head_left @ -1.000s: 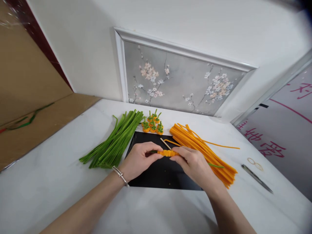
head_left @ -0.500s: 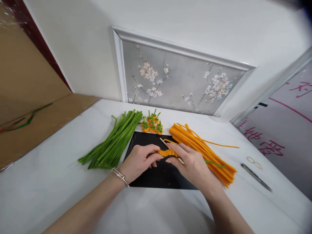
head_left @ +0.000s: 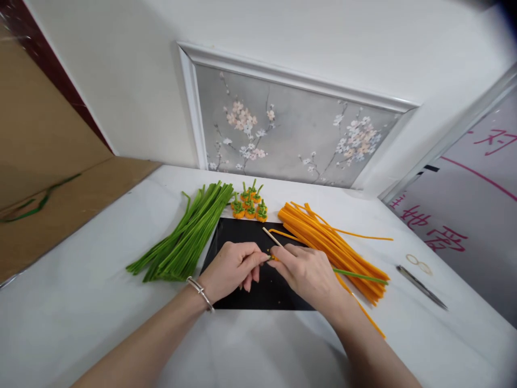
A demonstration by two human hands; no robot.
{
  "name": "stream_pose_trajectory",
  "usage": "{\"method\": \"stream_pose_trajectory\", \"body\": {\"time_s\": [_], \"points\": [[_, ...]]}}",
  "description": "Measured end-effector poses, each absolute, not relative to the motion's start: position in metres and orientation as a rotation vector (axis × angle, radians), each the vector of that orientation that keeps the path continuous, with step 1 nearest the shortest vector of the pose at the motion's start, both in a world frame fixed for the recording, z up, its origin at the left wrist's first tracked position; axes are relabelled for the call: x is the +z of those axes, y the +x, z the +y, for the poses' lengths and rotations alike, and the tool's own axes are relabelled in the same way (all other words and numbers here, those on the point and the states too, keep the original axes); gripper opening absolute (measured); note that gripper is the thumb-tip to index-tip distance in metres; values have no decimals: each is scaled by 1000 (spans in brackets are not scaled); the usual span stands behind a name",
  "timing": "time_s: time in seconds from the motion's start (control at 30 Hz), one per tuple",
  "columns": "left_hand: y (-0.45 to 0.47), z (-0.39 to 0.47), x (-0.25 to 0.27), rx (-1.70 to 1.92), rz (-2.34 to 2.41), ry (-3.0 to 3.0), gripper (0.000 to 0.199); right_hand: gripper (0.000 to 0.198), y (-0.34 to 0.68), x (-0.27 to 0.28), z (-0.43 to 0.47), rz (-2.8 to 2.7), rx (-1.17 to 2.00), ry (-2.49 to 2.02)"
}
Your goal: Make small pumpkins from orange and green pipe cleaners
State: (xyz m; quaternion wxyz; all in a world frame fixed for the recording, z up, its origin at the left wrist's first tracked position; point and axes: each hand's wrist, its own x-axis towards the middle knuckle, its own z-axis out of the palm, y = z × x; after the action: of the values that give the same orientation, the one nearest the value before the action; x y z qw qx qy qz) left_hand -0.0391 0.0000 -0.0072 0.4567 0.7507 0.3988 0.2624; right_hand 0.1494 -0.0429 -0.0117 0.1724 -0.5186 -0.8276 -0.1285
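Note:
Over a black board (head_left: 258, 296), my left hand (head_left: 232, 269) pinches the end of a green pipe cleaner, its tip just showing at the thumb. Facing it, my right hand (head_left: 305, 269) is closed over an orange pipe cleaner (head_left: 275, 258), of which only a small piece shows at the fingertips. A long green stem (head_left: 359, 275) and a loose orange strand (head_left: 363, 312) come out beyond my right hand. Below its knuckles, a thin wooden stick (head_left: 270, 236) slants up from the board, its lower part hidden by that hand.
Green pipe cleaners (head_left: 186, 237) lie bundled at left, orange ones (head_left: 335, 248) at right. Several small orange-and-green pumpkins (head_left: 249, 203) stand behind the board. Tweezers (head_left: 422, 286) and two rubber bands (head_left: 418, 264) lie far right. Cardboard (head_left: 133, 178) borders the table's left side.
The ribbed orange coil that stretched between my hands is now mostly hidden under my right fingers. An orange strand now shows beside my right forearm. The view has shifted slightly.

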Motion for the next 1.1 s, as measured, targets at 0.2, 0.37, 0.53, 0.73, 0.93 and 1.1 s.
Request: {"method": "stream_pose_trajectory", "body": {"time_s": [0.2,0.37,0.53,0.73,0.93,1.1], "points": [[-42,3,-3,677,931,1776,32,23,154,-8,-44,-2286,-310,-1489],[-36,-1,-5,633,843,1801,26,25,148,-6,-45,-2322,-323,-1471],[-36,-2,-4,646,846,1923,28,28,145,-5,-45,-2379,-297,-1468],[-40,1,0,691,871,1823,31,28,155,0,-45,-2332,-221,-1540],[-42,4,0,667,871,1728,31,27,160,0,-44,-2285,-146,-1559],[-43,8,-3,718,897,1554,29,50,170,-3,-42,-2161,30,-1463]]}}
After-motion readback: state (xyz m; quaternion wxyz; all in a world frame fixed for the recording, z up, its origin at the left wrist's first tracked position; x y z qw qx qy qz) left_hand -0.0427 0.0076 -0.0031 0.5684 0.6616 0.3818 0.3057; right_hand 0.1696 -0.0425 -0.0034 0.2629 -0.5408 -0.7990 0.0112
